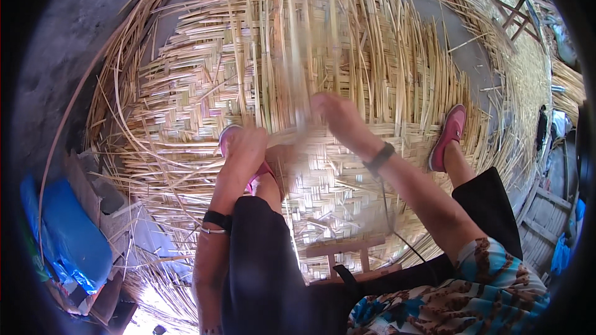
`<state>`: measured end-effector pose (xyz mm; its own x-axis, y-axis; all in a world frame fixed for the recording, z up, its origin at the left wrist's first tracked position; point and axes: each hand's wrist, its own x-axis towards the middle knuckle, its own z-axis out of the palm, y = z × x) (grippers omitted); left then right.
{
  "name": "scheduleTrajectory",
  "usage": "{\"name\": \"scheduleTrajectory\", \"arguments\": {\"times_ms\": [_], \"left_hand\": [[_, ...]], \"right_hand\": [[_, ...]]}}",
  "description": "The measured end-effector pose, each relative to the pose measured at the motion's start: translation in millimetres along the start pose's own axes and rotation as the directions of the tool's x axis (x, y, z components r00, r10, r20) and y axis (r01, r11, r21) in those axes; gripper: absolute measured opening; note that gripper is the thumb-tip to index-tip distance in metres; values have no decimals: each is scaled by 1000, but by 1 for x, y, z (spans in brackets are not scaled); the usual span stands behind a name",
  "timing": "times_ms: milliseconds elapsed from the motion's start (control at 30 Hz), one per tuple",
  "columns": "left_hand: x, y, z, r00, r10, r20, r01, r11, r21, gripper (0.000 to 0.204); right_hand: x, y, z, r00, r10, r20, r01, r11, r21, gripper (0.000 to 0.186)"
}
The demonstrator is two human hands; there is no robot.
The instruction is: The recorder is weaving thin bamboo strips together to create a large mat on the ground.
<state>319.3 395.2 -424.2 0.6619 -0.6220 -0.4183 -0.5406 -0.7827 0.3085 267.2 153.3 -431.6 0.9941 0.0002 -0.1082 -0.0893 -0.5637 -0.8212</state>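
**Left hand (pixel 247 147) and right hand (pixel 338 116) over a broad straw-coloured mat of flat woven strips (pixel 186 108)**

I see the mat spread across the grey floor (pixel 450 18), beneath both hands and reaching out around the feet. From its woven part, long, thin, straw-coloured strips (pixel 385 68) run toward the top of my view. The left hand is curled beside the pink left shoe (pixel 228 139), overlapping it from where I look. The right hand is farther forward, near the middle, its fingers smeared by motion. A pale upright blur lies between the two hands; I cannot make out its shape. The hands are apart from each other, but I cannot tell whether either is clamped on a strip.

The pink right shoe (pixel 448 138) is on the mat, well to the right of the right hand. Below centre I have a low brown wooden frame (pixel 344 248) by the legs. A shiny blue plastic-covered bundle (pixel 77 229) sits at far left.
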Motion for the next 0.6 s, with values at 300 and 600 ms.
{"name": "scheduleTrajectory", "arguments": {"times_ms": [300,600], "left_hand": [[-2,9,0,986,108,-127,-113,993,-34,19],[-10,-1,-1,999,38,-31,-40,997,-67,17]], "right_hand": [[-66,-10,12,931,-139,338,360,513,-779,30],[-68,2,7,995,-66,-68,11,794,-607,36]]}}
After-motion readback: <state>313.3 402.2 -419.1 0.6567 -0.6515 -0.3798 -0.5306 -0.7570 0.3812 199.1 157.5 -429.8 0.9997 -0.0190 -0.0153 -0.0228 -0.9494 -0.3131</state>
